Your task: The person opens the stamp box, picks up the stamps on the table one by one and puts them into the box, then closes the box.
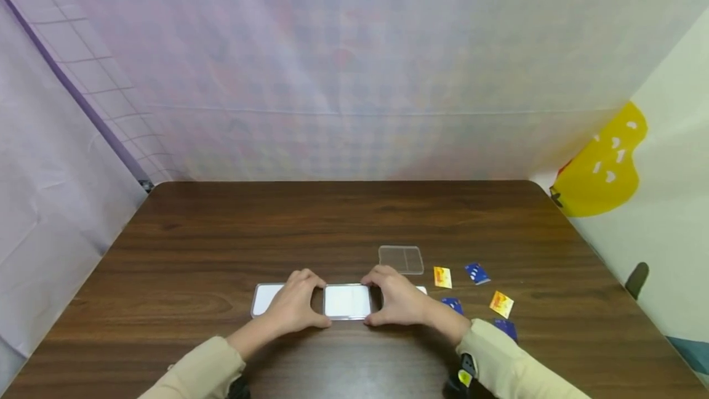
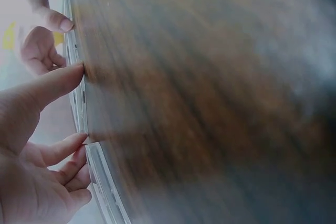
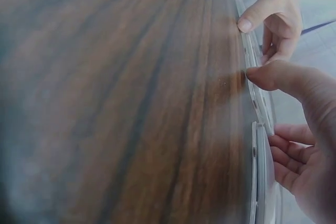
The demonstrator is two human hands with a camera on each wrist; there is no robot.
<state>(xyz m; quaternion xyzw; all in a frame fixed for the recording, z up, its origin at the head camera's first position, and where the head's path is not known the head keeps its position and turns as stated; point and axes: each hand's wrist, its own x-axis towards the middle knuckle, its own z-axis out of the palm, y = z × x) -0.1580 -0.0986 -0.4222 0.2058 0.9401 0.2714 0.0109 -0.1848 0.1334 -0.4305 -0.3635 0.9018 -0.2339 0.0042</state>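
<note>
Head: both hands, fingers spread, grip middle case

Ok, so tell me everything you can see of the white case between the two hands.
The white case is a thin rectangle with slightly rounded corners, a bright white face turned up and a clear, plastic-looking rim. Its long sides run left to right. The left hand grips its left end and the right hand its right end, near the corners. Whether it rests fully on the brown table is hard to tell.
</note>
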